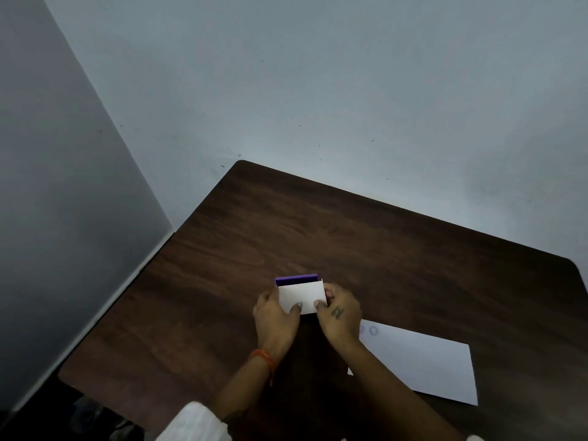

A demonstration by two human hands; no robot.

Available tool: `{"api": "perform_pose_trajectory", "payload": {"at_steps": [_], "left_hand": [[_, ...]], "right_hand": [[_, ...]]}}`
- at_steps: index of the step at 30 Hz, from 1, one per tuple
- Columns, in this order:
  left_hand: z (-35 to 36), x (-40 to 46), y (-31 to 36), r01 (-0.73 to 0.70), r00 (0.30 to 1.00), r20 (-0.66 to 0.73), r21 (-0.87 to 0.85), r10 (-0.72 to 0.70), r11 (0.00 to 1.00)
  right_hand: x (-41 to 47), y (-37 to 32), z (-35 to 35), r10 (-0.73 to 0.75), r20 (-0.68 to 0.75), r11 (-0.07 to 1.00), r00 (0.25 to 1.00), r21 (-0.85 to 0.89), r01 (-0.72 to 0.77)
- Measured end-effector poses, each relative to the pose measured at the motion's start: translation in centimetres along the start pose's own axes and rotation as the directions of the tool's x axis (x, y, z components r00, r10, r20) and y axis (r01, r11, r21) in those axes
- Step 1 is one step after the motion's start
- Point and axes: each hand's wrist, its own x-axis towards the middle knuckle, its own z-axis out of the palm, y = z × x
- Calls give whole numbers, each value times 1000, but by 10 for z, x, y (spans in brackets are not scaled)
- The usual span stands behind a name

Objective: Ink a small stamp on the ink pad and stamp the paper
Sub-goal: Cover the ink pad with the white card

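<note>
Both hands (276, 316) (339, 313) grip the unlabelled white-lidded ink pad (299, 292).

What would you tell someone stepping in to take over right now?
Left hand and right hand both grip the ink pad box, white cover with a purple edge showing at the far end. The paper lies on the table, right of the hands, with faint round marks near its far corner. No stamp is visible. Whether more inking or stamping is left is unclear.

Dim, soft focus, wide-angle edge distortion
</note>
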Motion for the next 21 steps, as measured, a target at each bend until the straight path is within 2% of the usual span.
{"api": "perform_pose_trajectory", "payload": {"at_steps": [10,21], "left_hand": [[9,4,-5,27,999,-21,23,-27,999],[4,0,-7,-7,997,-83,-54,2,999]], "right_hand": [[1,3,8,23,-6,1000,1000,-6,-23],[1,4,9,17,35,1000,999,7,-17]]}}
